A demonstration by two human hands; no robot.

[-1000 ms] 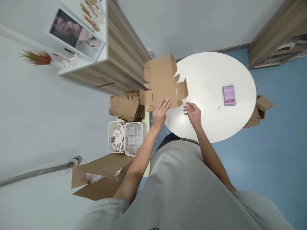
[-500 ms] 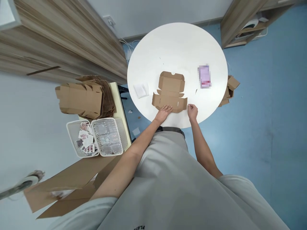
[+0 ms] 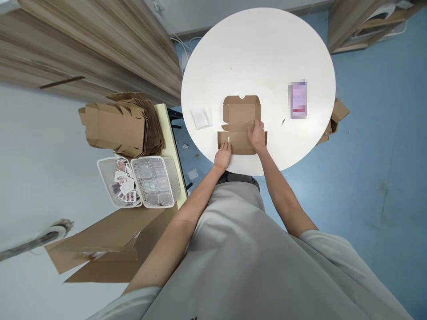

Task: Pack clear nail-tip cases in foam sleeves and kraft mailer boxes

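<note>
A flat, unfolded brown cardboard box blank (image 3: 240,112) lies on the round white table (image 3: 267,53) near its front edge. My left hand (image 3: 223,156) rests on the blank's near left corner with its fingers curled against the card. On the right half of the blank, my right hand (image 3: 256,134) lies flat, fingers stretched forward and pressing down. A small white packet (image 3: 201,118) sits on the table to the left of the blank.
A purple card (image 3: 298,99) lies on the table's right side. A stack of flat cardboard blanks (image 3: 116,126) and two clear trays (image 3: 143,181) sit on a side table at left. More cardboard (image 3: 333,122) lies on the blue floor at right; large cardboard sheets (image 3: 100,240) lie lower left.
The blank came from the table's left edge to flat in front of me. My right hand moved from the table onto the blank; my left hand slid to its near left corner.
</note>
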